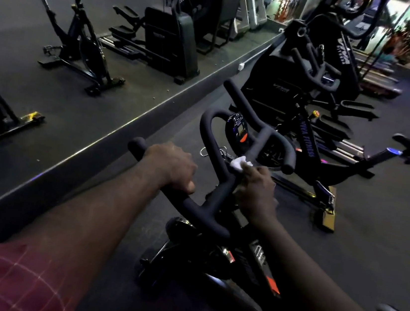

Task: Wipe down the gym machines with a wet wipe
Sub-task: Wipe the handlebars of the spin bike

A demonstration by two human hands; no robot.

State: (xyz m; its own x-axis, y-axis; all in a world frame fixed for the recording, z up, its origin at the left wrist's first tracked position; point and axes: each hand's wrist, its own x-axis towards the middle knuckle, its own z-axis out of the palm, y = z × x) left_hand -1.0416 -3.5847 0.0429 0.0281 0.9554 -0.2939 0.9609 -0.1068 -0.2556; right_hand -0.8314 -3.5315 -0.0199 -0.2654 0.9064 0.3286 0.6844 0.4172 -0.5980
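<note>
A black spin bike stands right in front of me, its padded handlebar (pixel 219 199) running across the middle of the view. My left hand (pixel 171 168) is wrapped around the left grip of that handlebar. My right hand (pixel 257 188) presses a crumpled white wet wipe (pixel 240 164) against the centre bar, with only the wipe's top showing above my fingers. The bike's small console (pixel 237 131) sits beyond the curved front loop.
A second spin bike (pixel 329 156) and an elliptical machine (pixel 301 71) stand ahead on the right. A wall mirror on the left reflects a bike (pixel 78 42) and other machines above a low ledge (pixel 124 129). The dark rubber floor (pixel 384 231) spreads to the right.
</note>
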